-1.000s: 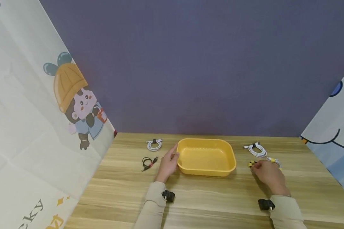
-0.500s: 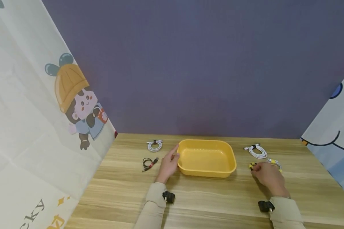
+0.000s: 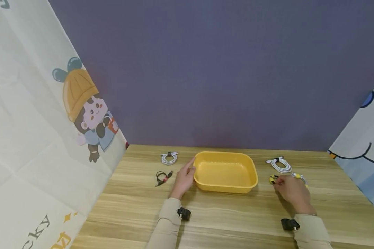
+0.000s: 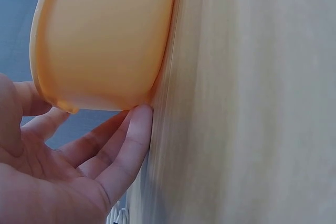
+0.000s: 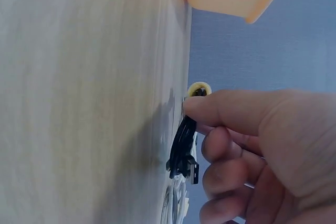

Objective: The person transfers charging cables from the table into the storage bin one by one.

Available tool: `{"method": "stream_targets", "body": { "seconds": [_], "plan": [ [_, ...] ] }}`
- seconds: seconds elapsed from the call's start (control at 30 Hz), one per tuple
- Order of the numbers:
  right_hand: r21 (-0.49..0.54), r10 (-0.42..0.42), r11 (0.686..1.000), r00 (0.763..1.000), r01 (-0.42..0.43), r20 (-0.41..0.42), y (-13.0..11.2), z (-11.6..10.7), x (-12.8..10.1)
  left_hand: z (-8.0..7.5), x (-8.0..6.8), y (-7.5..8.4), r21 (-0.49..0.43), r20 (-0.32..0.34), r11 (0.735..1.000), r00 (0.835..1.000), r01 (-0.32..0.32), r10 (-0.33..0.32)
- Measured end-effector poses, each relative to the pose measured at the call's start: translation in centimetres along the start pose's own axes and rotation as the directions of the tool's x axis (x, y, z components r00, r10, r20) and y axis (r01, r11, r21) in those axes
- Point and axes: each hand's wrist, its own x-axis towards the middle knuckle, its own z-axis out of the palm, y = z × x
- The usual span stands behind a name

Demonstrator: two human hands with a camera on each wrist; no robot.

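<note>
At the middle of the table stands a yellow plastic basin [image 3: 225,189]. My left hand [image 3: 184,180] rests against its left end, index finger stretched along the rim; in the left wrist view the fingertips touch the wall low down by the table. To the basin's right, my right hand [image 3: 293,193] pinches a coiled black USB cable [image 5: 181,148] between thumb and fingers. A yellow tie [image 5: 199,86] wraps the coil, and the metal USB plug hangs below the fingertips. The palm hides part of the coil in the head view.
Behind the right hand lie a white coiled cable [image 3: 281,165] with a black tie and another pale cable [image 3: 302,177] with yellow bands. On the left are a white cable [image 3: 169,159] and a black cable [image 3: 160,177] with a red tie. A dark panel [image 3: 224,76] closes off the back.
The head view has shifted slightly. Both hands keep nearly the same places, and a little more of the black cable's yellow-tied loop shows at the right fingertips.
</note>
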Motion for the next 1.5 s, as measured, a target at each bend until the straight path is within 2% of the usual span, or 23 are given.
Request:
{"method": "stream_targets", "body": {
  "seconds": [0.37, 0.73, 1.5],
  "plan": [
    [0.001, -0.106, 0.994, 0.987, 0.107, -0.124, -0.6, 0.0, -0.1, 0.1, 0.0, 0.0, -0.015, 0.004, 1.0, 1.0, 0.001, -0.001],
    [-0.002, -0.142, 0.99, 0.977, 0.143, -0.158, -1.8, -0.4, -0.2, 0.1, 0.0, 0.0, 0.013, 0.002, 1.0, 1.0, 0.004, -0.004],
    [0.013, -0.202, 0.977, 0.945, 0.212, -0.256, -5.1, -0.9, -1.0, 0.0, 0.1, 0.2, 0.005, 0.003, 1.0, 1.0, -0.01, 0.01]
  ]
}}
